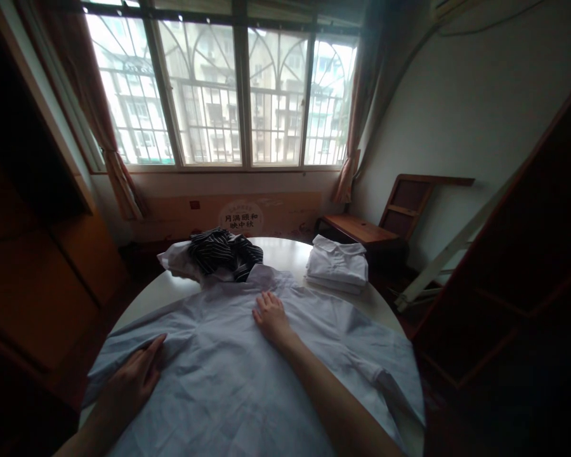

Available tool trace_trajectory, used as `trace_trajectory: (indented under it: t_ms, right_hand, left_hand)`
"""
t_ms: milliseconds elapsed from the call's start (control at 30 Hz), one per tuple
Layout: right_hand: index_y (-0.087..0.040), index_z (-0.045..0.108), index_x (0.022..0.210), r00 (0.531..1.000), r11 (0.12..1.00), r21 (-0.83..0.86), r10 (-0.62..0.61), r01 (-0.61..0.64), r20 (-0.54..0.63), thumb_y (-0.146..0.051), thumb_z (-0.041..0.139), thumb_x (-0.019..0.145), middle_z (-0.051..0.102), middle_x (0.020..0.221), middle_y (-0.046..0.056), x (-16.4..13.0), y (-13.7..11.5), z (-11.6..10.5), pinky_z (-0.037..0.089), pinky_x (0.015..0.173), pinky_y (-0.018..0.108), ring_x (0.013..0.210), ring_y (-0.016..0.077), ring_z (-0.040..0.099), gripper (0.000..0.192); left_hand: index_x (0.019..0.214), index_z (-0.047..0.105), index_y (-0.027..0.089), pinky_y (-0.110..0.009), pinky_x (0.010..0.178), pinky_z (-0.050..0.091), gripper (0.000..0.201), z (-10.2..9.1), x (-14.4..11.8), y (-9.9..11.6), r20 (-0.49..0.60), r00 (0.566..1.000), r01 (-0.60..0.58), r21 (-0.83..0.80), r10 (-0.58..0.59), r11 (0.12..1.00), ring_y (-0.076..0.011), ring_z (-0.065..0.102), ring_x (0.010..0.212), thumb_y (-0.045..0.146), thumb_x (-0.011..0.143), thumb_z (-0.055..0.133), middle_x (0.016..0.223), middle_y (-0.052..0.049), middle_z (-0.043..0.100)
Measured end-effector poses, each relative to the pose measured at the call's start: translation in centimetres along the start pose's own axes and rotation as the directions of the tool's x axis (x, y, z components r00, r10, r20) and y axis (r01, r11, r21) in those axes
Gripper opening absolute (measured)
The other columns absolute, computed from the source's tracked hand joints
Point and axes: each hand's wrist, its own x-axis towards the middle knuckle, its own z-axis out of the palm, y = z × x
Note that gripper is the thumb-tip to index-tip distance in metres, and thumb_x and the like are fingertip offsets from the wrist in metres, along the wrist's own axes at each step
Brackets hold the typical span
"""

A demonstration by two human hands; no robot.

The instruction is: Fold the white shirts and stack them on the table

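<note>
A white shirt [228,374] lies spread over the round white table [285,244], its collar toward the window and its sleeves out to both sides. Wrinkles run across the cloth. My right hand [272,317] rests flat on the shirt just below the collar, fingers stretched out. On the shirt's left side is my left hand [136,377], with its fingers extended and the thumb apart, near the sleeve. Neither hand grips anything that I can see.
Behind the collar sits a heap of black-and-white striped cloth [223,251]. A stack of folded white shirts [337,263] stands at the table's back right. Beyond are a low wooden bench [361,228] and a window [238,95]; an orange-brown cabinet [42,285] is at left.
</note>
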Motion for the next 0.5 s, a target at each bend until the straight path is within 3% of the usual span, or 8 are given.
trace_trajectory:
  t_ms: [500]
  right_hand:
    - [-0.018,0.049,0.121,1.0,0.999,0.039,-0.001,0.001,0.017,-0.035,0.042,0.086,0.042,0.136,0.009,0.15,0.41,0.3,0.023,0.102,0.038,0.128,0.0237,0.03,0.04]
  left_hand:
    - [0.127,0.043,0.018,-0.026,0.069,0.052,0.049,-0.26,0.16,0.3,0.057,0.998,0.031,0.001,-0.031,1.0,-0.0202,0.064,0.087,0.026,0.078,0.04,0.097,-0.008,0.066]
